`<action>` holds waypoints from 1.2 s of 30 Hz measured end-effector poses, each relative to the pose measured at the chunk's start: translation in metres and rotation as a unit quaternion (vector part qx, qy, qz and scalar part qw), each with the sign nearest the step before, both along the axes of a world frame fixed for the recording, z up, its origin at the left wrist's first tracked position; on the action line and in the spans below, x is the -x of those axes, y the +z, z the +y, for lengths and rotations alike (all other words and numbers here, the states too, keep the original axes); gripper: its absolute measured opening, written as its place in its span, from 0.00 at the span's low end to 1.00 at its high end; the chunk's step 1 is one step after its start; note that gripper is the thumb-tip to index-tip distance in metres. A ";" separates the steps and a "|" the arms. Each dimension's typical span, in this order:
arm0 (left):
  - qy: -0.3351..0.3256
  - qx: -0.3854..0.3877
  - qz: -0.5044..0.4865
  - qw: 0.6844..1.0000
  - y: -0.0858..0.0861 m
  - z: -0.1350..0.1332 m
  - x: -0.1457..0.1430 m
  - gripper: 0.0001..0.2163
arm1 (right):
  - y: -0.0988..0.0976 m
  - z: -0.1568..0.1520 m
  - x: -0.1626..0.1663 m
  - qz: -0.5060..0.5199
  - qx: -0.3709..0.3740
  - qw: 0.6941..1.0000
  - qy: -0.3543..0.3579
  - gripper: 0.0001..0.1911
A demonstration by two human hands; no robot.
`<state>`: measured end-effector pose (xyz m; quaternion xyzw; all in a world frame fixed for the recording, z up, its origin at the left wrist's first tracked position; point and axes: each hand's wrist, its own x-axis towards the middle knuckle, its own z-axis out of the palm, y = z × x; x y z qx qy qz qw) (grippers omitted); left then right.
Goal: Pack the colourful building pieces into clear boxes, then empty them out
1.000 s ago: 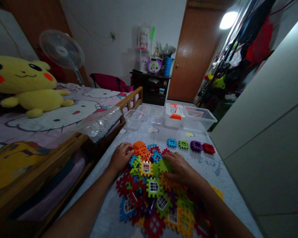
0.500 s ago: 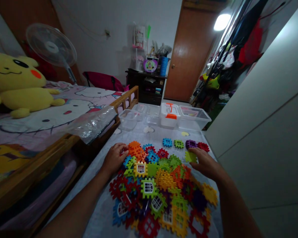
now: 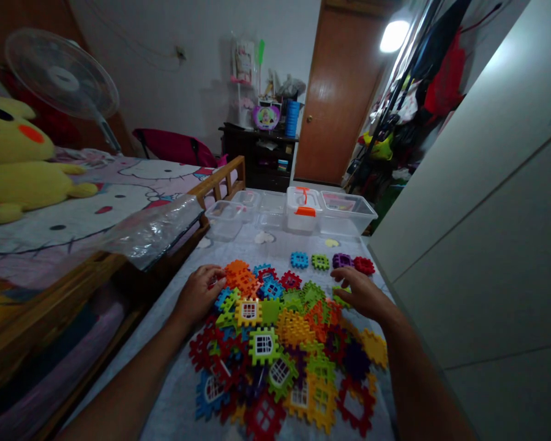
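Note:
A heap of colourful plastic interlocking blocks [image 3: 296, 327], some with white window grids, covers the middle of the bed sheet. My left hand [image 3: 200, 294] rests at the heap's left edge, fingers loosely curled beside the orange blocks [image 3: 240, 277], with nothing visible in it. Over on the right, my right hand [image 3: 360, 295] hovers with thumb and fingers apart above a green block [image 3: 340, 296], which it partly hides. Behind the heap lie a blue block [image 3: 299, 260], a light green block [image 3: 320, 262], purple blocks [image 3: 342, 261] and red blocks [image 3: 363, 265] in a row.
Clear plastic boxes [image 3: 349, 214] and a white lidded box with orange clips [image 3: 303, 217] stand at the far end. A wooden bed rail [image 3: 220, 174] runs along the left, with a plastic bag [image 3: 160, 229] over it. A pale cabinet [image 3: 477, 245] borders the right.
The view has turned slightly right, shifting everything leftward. My right hand's fingers have spread apart from the green block, which now sits below them. My left hand stays beside the orange blocks.

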<state>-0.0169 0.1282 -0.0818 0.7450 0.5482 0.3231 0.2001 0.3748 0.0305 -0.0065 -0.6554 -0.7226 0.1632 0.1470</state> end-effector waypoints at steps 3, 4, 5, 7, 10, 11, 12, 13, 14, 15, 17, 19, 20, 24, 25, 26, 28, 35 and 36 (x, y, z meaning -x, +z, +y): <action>-0.001 -0.004 0.002 1.000 0.000 0.000 0.000 0.13 | 0.004 -0.001 0.029 0.048 -0.025 0.997 0.049 0.11; -0.002 -0.003 0.003 1.000 0.000 0.000 0.001 0.13 | 0.005 -0.002 0.040 0.049 -0.029 0.996 0.068 0.10; -0.002 -0.002 0.004 1.000 0.000 0.000 0.001 0.13 | 0.004 -0.002 0.051 0.046 -0.027 0.995 0.087 0.11; -0.003 -0.001 0.006 1.000 0.000 -0.001 0.001 0.14 | 0.001 -0.003 0.068 0.033 -0.018 0.993 0.112 0.13; -0.005 -0.005 0.007 1.000 0.001 -0.001 0.001 0.14 | -0.005 -0.005 0.079 0.021 -0.019 0.993 0.119 0.16; -0.006 -0.006 0.008 1.000 0.001 -0.001 0.000 0.13 | -0.007 -0.005 0.081 0.022 -0.023 0.993 0.116 0.16; -0.007 -0.008 0.009 1.000 0.001 -0.001 0.000 0.13 | -0.008 -0.005 0.081 0.024 -0.027 0.993 0.113 0.15; -0.008 -0.009 0.009 1.000 0.002 -0.001 0.000 0.13 | -0.010 -0.005 0.081 0.029 -0.030 0.993 0.112 0.14; -0.008 -0.009 0.009 1.000 0.002 -0.001 0.000 0.13 | -0.011 -0.004 0.081 0.038 -0.031 0.992 0.112 0.12; -0.009 -0.009 0.010 1.000 0.002 -0.002 0.000 0.13 | -0.012 -0.004 0.081 0.051 -0.031 0.992 0.113 0.11; -0.008 -0.007 0.010 1.000 0.001 -0.002 0.000 0.14 | -0.012 -0.003 0.080 0.095 -0.031 0.988 0.116 0.08; -0.007 -0.008 0.010 1.000 0.001 -0.001 0.001 0.14 | -0.009 -0.001 0.074 0.159 -0.023 0.982 0.102 0.05; -0.006 -0.010 0.009 1.000 0.000 -0.001 0.001 0.14 | -0.006 0.000 0.069 0.196 -0.013 0.977 0.087 0.03; -0.005 -0.009 0.009 1.000 -0.001 0.000 0.002 0.14 | 0.010 0.002 0.033 0.325 -0.013 0.946 -0.018 0.09; -0.005 -0.008 0.010 1.000 -0.001 0.001 0.002 0.15 | 0.014 0.002 0.023 0.334 -0.027 0.941 -0.039 0.10; -0.007 -0.007 0.011 1.000 -0.001 0.001 0.002 0.15 | 0.018 0.000 0.013 0.325 -0.042 0.943 -0.057 0.10; -0.010 -0.007 0.011 1.000 -0.002 0.002 0.003 0.16 | 0.023 -0.004 -0.003 0.253 -0.071 0.961 -0.085 0.07; -0.010 -0.018 0.014 1.000 -0.004 0.002 0.004 0.16 | -0.003 -0.023 -0.022 -0.002 -0.107 0.992 -0.061 0.08; -0.011 -0.017 0.014 1.000 -0.004 0.002 0.004 0.16 | -0.009 -0.025 -0.023 -0.010 -0.094 0.994 -0.049 0.10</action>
